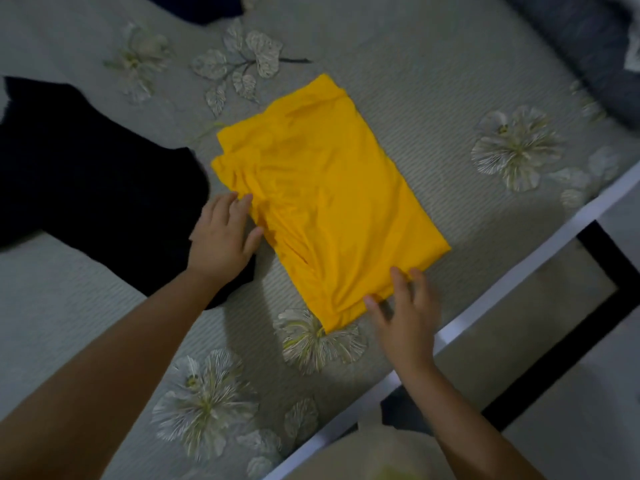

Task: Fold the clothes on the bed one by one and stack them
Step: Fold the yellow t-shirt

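A yellow garment (325, 199) of thin, smooth, matt cloth creases softly atop a ribbed, textured grey bedspread (415, 81) woven with pale flower motifs; beside it, a black garment (86, 174) looks matt, while the bed frame (485, 289) edge appears smooth and white.

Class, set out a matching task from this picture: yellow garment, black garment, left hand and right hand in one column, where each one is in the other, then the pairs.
1 yellow garment
2 black garment
3 left hand
4 right hand

A spread out at the picture's left
B fingers at the garment's near corner
C folded, mid-bed
D fingers at the garment's left edge

Pairs: 1-C, 2-A, 3-D, 4-B
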